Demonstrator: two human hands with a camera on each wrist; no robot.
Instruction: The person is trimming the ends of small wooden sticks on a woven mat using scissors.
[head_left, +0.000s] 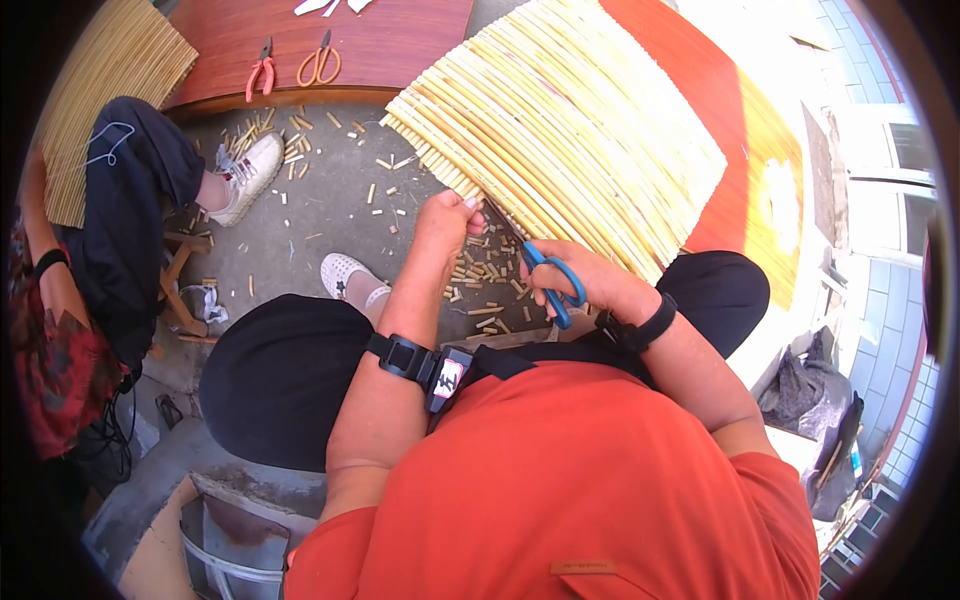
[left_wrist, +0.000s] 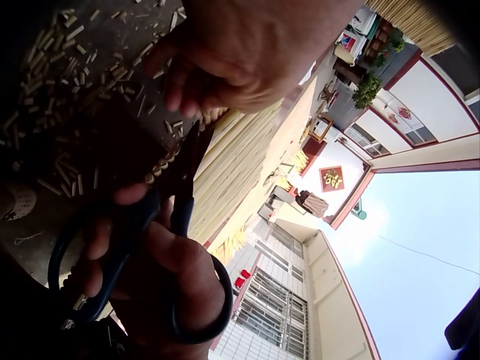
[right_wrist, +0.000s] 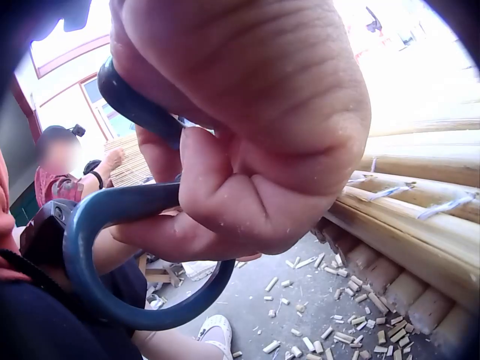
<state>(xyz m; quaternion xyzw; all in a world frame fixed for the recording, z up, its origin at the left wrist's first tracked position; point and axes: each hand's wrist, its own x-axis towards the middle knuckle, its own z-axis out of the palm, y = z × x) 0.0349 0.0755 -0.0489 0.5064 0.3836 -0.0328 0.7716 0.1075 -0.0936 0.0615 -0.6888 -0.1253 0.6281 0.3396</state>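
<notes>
A mat of pale reed sticks (head_left: 570,120) lies slanted over a red-brown table, its near-left edge facing the person. The right hand (head_left: 590,278) grips blue-handled scissors (head_left: 562,290), fingers through the loops. In the left wrist view the scissors' dark blades (left_wrist: 193,161) stand parted at the stick ends. At that same edge the left hand (head_left: 445,225) has its fingertips on the stick ends, thumb and fingers close together; whether they pinch a stick cannot be told. White-blue thread ties (right_wrist: 390,190) cross the sticks (right_wrist: 420,225) in the right wrist view, beside the right hand (right_wrist: 247,135).
Red pliers (head_left: 262,75) and orange-handled scissors (head_left: 320,65) lie on the table (head_left: 400,40). Short cut stick pieces (head_left: 485,275) litter the grey floor. At the left another person sits with a second reed mat (head_left: 110,80); a wooden stool (head_left: 180,285) stands nearby.
</notes>
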